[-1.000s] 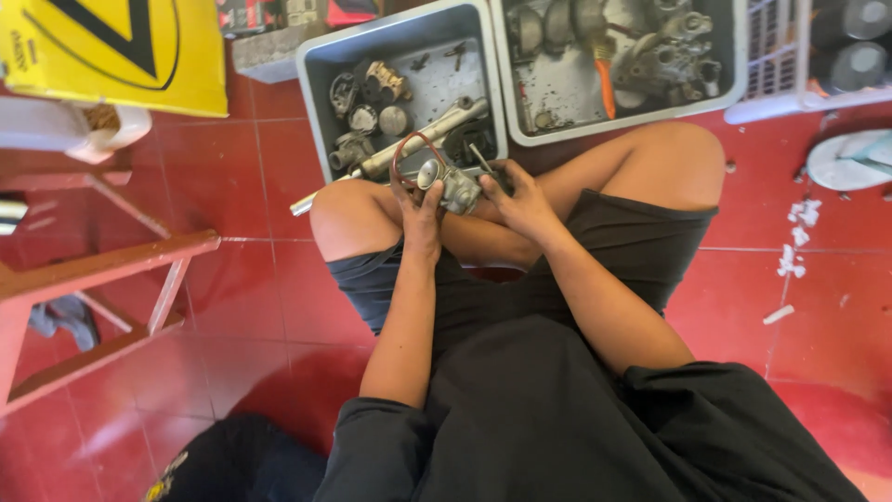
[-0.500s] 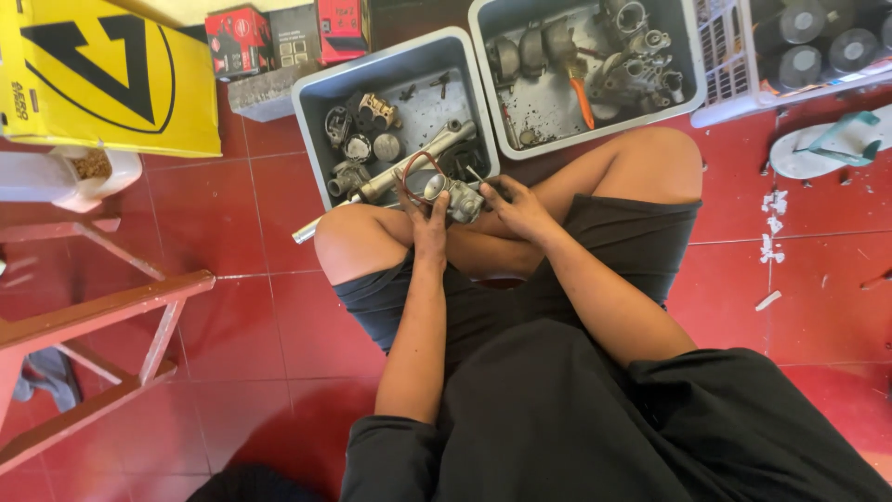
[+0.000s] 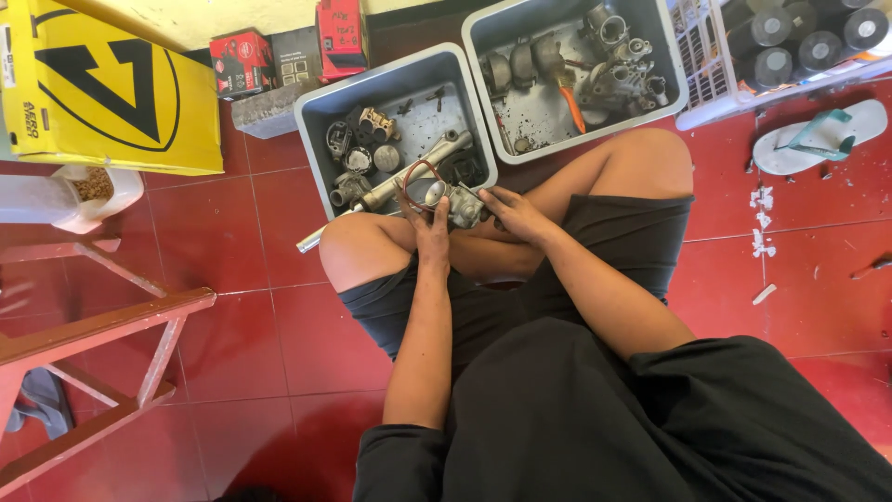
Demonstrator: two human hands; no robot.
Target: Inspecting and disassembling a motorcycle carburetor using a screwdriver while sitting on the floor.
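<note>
Both the left hand [image 3: 430, 226] and right hand [image 3: 514, 214] grasp 1 small carburetor [image 3: 453, 200] above the knees, so a slipped grip risks it falling into the grey tray [image 3: 316, 130] of loose parts.

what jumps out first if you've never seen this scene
Dead centre, the left hand and right hand grip a small metal engine part above crossed legs. Just beyond sit two grey trays of greasy parts on the red tile floor, and a big yellow box fills the top left.
</note>
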